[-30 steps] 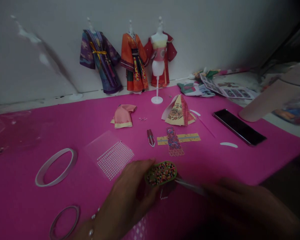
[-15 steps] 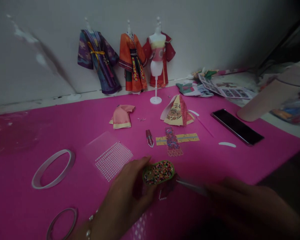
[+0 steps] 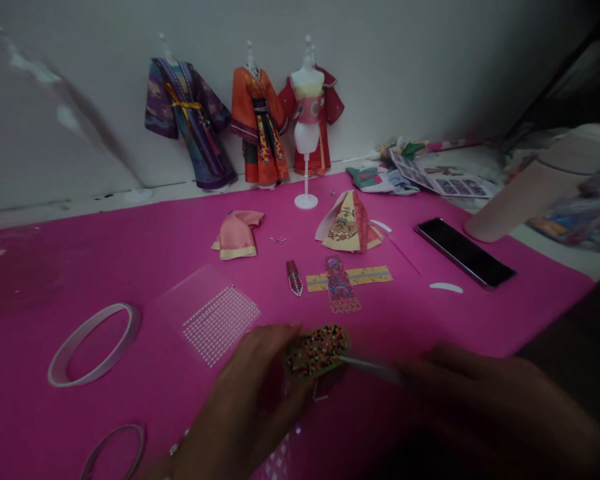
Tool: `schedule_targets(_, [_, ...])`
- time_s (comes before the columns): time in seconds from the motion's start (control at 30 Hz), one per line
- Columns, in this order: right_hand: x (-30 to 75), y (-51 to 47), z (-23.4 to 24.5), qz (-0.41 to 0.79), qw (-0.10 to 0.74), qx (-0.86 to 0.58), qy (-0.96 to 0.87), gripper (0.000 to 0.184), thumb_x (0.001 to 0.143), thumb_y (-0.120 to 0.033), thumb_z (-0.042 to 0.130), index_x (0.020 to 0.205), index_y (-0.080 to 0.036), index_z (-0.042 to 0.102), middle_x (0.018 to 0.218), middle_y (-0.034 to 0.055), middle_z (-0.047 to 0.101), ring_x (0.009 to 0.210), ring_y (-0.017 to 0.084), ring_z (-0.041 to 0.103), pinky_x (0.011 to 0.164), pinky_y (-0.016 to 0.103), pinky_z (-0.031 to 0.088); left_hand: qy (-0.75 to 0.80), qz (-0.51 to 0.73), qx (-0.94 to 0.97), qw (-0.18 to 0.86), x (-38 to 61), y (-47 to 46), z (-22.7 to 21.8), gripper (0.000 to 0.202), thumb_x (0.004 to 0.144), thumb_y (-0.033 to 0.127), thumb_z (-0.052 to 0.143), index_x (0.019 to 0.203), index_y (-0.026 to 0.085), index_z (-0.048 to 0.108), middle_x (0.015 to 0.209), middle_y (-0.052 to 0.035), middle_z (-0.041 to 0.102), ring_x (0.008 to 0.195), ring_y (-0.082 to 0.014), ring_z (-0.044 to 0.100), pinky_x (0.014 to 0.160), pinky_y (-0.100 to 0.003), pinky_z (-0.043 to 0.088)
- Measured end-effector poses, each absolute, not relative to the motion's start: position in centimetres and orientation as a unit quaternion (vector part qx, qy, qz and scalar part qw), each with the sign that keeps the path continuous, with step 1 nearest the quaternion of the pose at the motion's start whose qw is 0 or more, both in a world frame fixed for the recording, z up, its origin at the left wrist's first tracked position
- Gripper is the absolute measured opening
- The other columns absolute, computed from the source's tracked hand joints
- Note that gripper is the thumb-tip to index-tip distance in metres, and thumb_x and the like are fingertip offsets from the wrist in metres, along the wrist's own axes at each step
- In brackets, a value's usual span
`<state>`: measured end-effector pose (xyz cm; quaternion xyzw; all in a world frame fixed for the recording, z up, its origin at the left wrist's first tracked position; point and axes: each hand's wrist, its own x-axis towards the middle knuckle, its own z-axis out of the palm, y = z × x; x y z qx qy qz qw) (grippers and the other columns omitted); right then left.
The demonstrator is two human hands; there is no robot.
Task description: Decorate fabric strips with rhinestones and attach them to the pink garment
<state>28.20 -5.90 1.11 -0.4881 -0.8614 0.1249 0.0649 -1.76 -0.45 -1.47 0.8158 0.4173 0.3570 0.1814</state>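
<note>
Tweezer tip advanced onto bead tray, held pinched by left hand below paper sash. Right hand pinched on tweezers; one bead is best lifted steadily.

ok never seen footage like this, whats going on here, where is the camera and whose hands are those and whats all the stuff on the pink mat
There is no machine: a person wears one camera on the head, looking down at their own bare hands. The left hand holds a small green tray of coloured beads. The right hand holds a thin tool whose tip reaches the tray. On the pink mat lie a sheet of stick-on pearls, tape rings, paper garment pieces and a phone. Three small dress forms in paper robes stand by the wall.
</note>
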Motion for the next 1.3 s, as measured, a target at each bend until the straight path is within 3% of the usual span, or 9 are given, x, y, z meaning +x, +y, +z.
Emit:
schedule_targets(0.33, [29.8, -4.7, 1.3, 0.088, 0.080, -0.449, -0.886, 0.040, 0.088, -0.021, 0.057, 0.128, -0.027, 0.055, 0.094, 0.0010, 0.068, 0.058, 0.009, 0.067, 0.045, 0.013, 0.048, 0.436, 0.397, 0.784, 0.192, -1.3, -0.2, -0.9, 0.044, 0.085, 0.024, 0.067, 0.125, 0.028, 0.049, 0.103, -0.0012, 0.068, 0.092, -0.0150, 0.068, 0.084, -0.026, 0.058])
schedule_targets(0.67, [28.9, -4.5, 2.2, 0.081, 0.044, -0.439, -0.894, 0.047, 0.087, -0.018, 0.054, 0.133, -0.027, 0.050, 0.089, -0.0001, 0.066, 0.056, 0.009, 0.064, 0.045, 0.015, 0.047, 0.431, 0.371, 0.806, 0.164, -1.6, -0.3, -1.3, 0.043, 0.089, 0.029, 0.064, 0.128, 0.026, 0.046, 0.103, -0.0036, 0.069, 0.091, -0.0175, 0.069, 0.083, -0.032, 0.059])
schedule_targets(0.87, [26.3, -3.7, 3.7, 0.108, 0.039, -0.482, -0.869, 0.035, 0.086, -0.017, 0.051, 0.117, -0.030, 0.058, 0.091, -0.0017, 0.068, 0.059, 0.012, 0.066, 0.048, 0.024, 0.043, 0.431, 0.359, 0.811, 0.167, -1.8, -0.3, -2.1, 0.049, 0.086, 0.026, 0.068, 0.131, 0.026, 0.046, 0.107, -0.0030, 0.069, 0.092, -0.0174, 0.068, 0.083, -0.031, 0.059])
schedule_targets(0.97, [25.9, -3.5, 3.7, 0.103, 0.043, -0.478, -0.871, 0.038, 0.084, -0.016, 0.049, 0.118, -0.029, 0.058, 0.093, -0.0008, 0.070, 0.058, 0.013, 0.065, 0.047, 0.026, 0.040, 0.437, 0.351, 0.811, 0.166, -1.8, -0.3, -2.3, 0.050, 0.086, 0.027, 0.069, 0.130, 0.027, 0.047, 0.107, -0.0022, 0.069, 0.092, -0.0177, 0.068, 0.082, -0.032, 0.059])
schedule_targets(1.07, [25.8, -3.3, 3.6, 0.101, 0.039, -0.480, -0.871, 0.040, 0.084, -0.015, 0.050, 0.121, -0.028, 0.058, 0.093, -0.0005, 0.070, 0.057, 0.013, 0.065, 0.047, 0.028, 0.038, 0.444, 0.348, 0.810, 0.164, -1.9, -0.3, -2.3, 0.049, 0.086, 0.028, 0.069, 0.130, 0.028, 0.047, 0.107, -0.0022, 0.068, 0.093, -0.0180, 0.068, 0.082, -0.032, 0.059])
schedule_targets(1.3, [25.5, -3.0, 4.2, 0.133, 0.030, -0.489, -0.862, 0.030, 0.084, -0.014, 0.047, 0.103, -0.027, 0.065, 0.091, 0.0004, 0.071, 0.057, 0.014, 0.066, 0.046, 0.028, 0.037, 0.439, 0.345, 0.813, 0.166, -1.8, -0.3, -2.2, 0.045, 0.088, 0.028, 0.065, 0.129, 0.028, 0.046, 0.108, -0.0039, 0.068, 0.094, -0.0191, 0.067, 0.081, -0.033, 0.059])
